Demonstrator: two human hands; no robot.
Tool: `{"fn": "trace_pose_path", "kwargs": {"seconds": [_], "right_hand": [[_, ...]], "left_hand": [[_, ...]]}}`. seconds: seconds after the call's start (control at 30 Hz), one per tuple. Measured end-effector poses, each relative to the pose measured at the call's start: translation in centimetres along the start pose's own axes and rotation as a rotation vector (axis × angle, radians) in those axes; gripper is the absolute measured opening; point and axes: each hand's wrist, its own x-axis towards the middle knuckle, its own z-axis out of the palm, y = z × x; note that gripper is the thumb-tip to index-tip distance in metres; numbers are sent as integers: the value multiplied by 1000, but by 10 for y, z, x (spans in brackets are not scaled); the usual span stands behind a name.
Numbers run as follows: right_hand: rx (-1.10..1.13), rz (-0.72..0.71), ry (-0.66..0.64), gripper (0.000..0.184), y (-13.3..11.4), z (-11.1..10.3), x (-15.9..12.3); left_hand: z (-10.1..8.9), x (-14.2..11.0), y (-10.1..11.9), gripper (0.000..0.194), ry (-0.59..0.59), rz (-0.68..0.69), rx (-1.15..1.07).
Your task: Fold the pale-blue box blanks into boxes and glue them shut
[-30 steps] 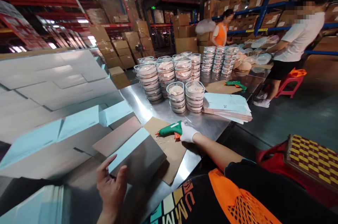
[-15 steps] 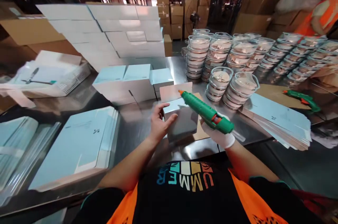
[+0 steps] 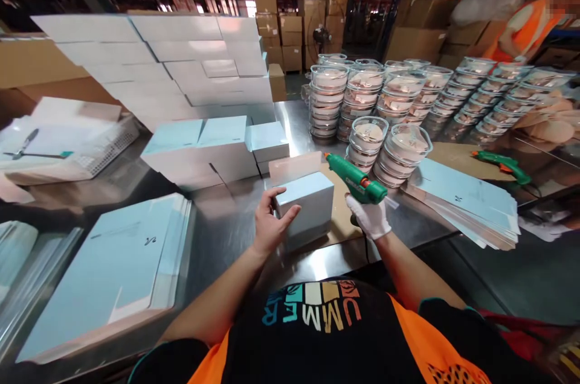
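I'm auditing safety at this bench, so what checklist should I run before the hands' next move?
1. Green plastic glue gun held in the white-gloved right hand: ok.
2. Pale rectangular cardboard box gripped by the left hand: ok.
3. Orange pointed nozzle apart from the left hand: ok.
4. Pale pinkish cardboard flap folded down: not ok, standing up.
5. Both hands gloved: not ok, left hand bare.
6. Nozzle temperature safe: cannot tell.

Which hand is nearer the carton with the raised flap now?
Left. The left hand holds the carton at its left end; the gloved right hand, holding the green glue gun, is apart from it, off its right side.
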Motion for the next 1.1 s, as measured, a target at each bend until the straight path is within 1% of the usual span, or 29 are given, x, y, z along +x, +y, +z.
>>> {"fn": "trace_pose_path", "kwargs": {"seconds": [0.13,0.2,0.27,0.33,0.4,0.47,0.53,0.57,0.63,0.7,0.77,0.83,0.87,0.9,0.93,1.0,1.07,1.1], "right_hand": [[133,255,-145,51,29,4,17],[77,333,-149,53,37,-1,25],[-16,337,-97,47,40,-9,30],[-64,279,-40,38,37,-12,31],[2,210,-46,35,25,-4,29],[171,108,-136,47,9,13,27],[323,3,-262,60,-7,33,26],[353,-38,-311,62,-13,40,26],[325,-102,-349,57,-20,47,25],[290,-160,-374,53,-20,44,25],[263,-235,-420,62,-15,33,24],[223,-326,-473,71,-10,22,22],[206,-369,-489,68,-7,17,20],[194,-406,-496,60,-5,14,17],[189,-435,-499,49,-5,12,13],[204,-475,-497,30,-6,11,5],[216,-502,-494,22,-11,12,-2],[217,-514,-495,20,-14,13,-3]], "left_hand": [[-2,2,-7,66,17,-50,-131],[-5,3,-8,67,31,-61,-161],[-7,4,-8,68,21,-77,-166],[-9,4,-7,69,1,-88,-167],[-8,4,-7,69,-19,-93,-173],[-5,3,-7,70,-33,-78,-184],[-2,2,-10,71,-49,-37,-189],[-2,1,-11,72,-63,-16,-190],[-1,0,-16,71,-92,20,-183],[-1,-1,-22,67,-95,70,-178],[-1,0,-27,61,-47,153,-214],[0,3,-30,59,2,247,-315],[-1,5,-31,60,-1,287,-366],[-2,8,-31,60,-32,325,-394],[-5,11,-30,57,-88,365,-393],[-11,17,-28,41,-229,455,-322],[-18,23,-25,28,-328,527,-253],[-21,25,-24,25,-350,545,-242]]}}
